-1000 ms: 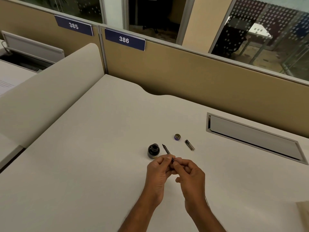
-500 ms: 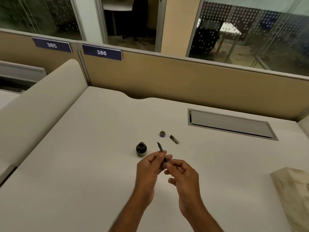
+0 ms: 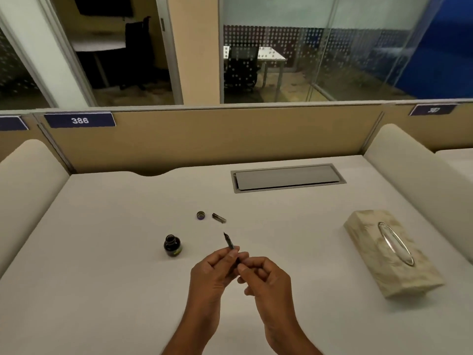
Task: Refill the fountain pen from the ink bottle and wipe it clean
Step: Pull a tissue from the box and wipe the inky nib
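Dark and slim, the fountain pen (image 3: 229, 242) points its nib away, pinched by both the left hand (image 3: 213, 275) and right hand (image 3: 266, 280); ink bottle (image 3: 172, 245) stands uncapped nearby.

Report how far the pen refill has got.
Done: the ink bottle stands open, its cap lying apart beside the pen cap. In hand: left hand and right hand both grip the pen, nib up and away from the bottle. Left: filling, then wiping; the tissue box looks untouched.
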The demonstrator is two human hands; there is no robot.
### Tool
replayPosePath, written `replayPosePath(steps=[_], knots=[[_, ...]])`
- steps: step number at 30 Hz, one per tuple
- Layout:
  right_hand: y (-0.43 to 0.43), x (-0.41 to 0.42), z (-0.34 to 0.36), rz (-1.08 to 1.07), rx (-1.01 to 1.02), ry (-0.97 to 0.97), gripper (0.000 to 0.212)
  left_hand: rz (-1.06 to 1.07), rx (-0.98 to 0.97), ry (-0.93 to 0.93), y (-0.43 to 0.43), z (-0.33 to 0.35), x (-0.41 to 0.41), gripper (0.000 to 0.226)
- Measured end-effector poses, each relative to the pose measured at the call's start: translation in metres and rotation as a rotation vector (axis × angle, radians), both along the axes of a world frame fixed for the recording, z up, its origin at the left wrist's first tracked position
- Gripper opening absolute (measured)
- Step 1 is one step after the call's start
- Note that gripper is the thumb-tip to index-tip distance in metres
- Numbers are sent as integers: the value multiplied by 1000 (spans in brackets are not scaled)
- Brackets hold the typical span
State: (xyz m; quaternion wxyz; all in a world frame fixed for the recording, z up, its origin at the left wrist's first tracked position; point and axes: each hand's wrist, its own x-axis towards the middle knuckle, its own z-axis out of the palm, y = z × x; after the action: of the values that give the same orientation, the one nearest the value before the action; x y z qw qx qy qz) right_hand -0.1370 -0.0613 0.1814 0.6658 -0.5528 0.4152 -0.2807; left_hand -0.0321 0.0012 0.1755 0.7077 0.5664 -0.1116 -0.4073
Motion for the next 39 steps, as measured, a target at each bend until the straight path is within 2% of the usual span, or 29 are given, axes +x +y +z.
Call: replayPosePath(steps=[7, 11, 18, 22, 30, 35, 39], knots=[[-8, -42, 5, -83, -49, 10, 13, -129, -25, 19, -18, 4, -32, 31], [-23, -70, 6, -91, -86, 34, 13, -167, -15, 32, -35, 5, -57, 28], [-74, -129, -1, -48, -158, 65, 2, -153, 20, 56, -81, -2, -104, 28], [-119, -171, -11, -73, -226, 119, 8, -95, 34, 105, -116, -11, -133, 21], [-233, -249, -55, -409, -608, 393, 8, -14, 33, 143, -164, -27, -177, 32], [-277, -261, -74, -403, -800, 570, 21, -10, 34, 155, -180, -36, -188, 23], [-292, -258, -86, -367, -808, 669, 28, -41, 37, 175, -196, -41, -199, 21]])
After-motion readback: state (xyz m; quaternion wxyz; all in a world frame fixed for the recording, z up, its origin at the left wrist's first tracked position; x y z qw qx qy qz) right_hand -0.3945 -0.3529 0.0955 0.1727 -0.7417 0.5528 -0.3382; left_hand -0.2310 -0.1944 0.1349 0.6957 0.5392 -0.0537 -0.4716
